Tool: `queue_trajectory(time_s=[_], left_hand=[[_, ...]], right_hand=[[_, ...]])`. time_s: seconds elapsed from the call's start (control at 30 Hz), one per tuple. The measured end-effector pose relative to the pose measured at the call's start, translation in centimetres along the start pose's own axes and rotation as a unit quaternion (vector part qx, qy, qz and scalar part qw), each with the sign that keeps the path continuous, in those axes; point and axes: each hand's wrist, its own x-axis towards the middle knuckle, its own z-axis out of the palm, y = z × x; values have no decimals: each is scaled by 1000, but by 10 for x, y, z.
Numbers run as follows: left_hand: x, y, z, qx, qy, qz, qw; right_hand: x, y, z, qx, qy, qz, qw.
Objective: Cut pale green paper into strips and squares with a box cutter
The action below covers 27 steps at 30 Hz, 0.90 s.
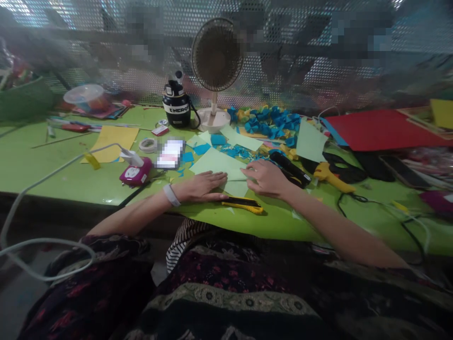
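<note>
Left to right along the green surface (53, 174):

- White cable (42, 189): looped over the front edge.
- Yellow card (113, 141): flat, well left of the hands.
- Magenta socket adapter (135, 172): with a white plug in it.
- Roll of tape (147, 145): lying flat.
- Black flask (176, 105): labelled "ENERGY", at the back.
- Left hand (200, 186): open, palm down, white wristband, fingertips resting on the sheet's left part; grips nothing.
- Pale green paper sheet (219, 165): between the hands, on the surface near its front edge. Long axis runs roughly left to right, tilted, with one corner pointing left.
- Yellow-and-black utility knife (244, 205): just below the left hand, close to the front edge.
- Right hand (265, 178): open, fingers slightly curled, fingertips on the sheet's right part; no grip.
- Blue paper pieces (264, 120): heaped at the back.
- Red card (378, 130): far right.

Risks: the sheet, only pressed from above, could slide and lose its alignment. A careless left-hand movement could catch the knife or nudge it over the edge.
</note>
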Motion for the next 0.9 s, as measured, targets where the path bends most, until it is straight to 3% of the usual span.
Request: queue_trajectory(time_s=[0.17, 0.27, 0.57, 0.77, 0.9], left_hand=[[-2, 2, -4, -6, -15, -15, 1000], [-1, 2, -4, -11, -16, -15, 1000], [-3, 0, -6, -29, -27, -10, 999], [-17, -13, -5, -28, -27, 4, 999], [-37, -19, -6, -19, -27, -22, 999]], right_hand=[[14, -25, 5, 19, -47, -70, 996], [12, -29, 13, 18, -80, -72, 994], [-1, -13, 18, 7, -88, -81, 993], [-42, 8, 16, 10, -84, -31, 996], [-57, 12, 16, 12, -78, 4, 997]])
